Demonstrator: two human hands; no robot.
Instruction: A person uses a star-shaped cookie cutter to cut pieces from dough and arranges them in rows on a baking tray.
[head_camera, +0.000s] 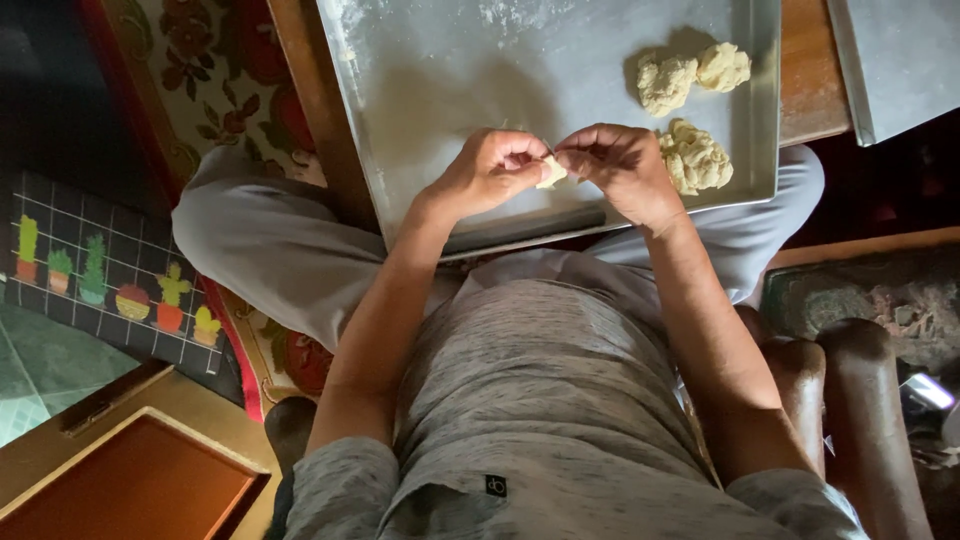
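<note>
A small pale piece of dough (551, 172) is pinched between the fingertips of both hands. My left hand (487, 172) grips it from the left, my right hand (620, 165) from the right, both held just above the near edge of a floured metal tray (450, 80). Three rough lumps of dough lie on the tray's right side: one (666, 82), another (722, 66) beside it, and a larger one (697, 157) touching my right hand's back.
A second metal tray (895, 60) lies at the top right on a wooden surface (805, 70). My grey-clad legs and shirt fill the middle. A patterned rug (215, 70), a cactus-print mat (100, 275) and a wooden tray (130, 485) lie to the left.
</note>
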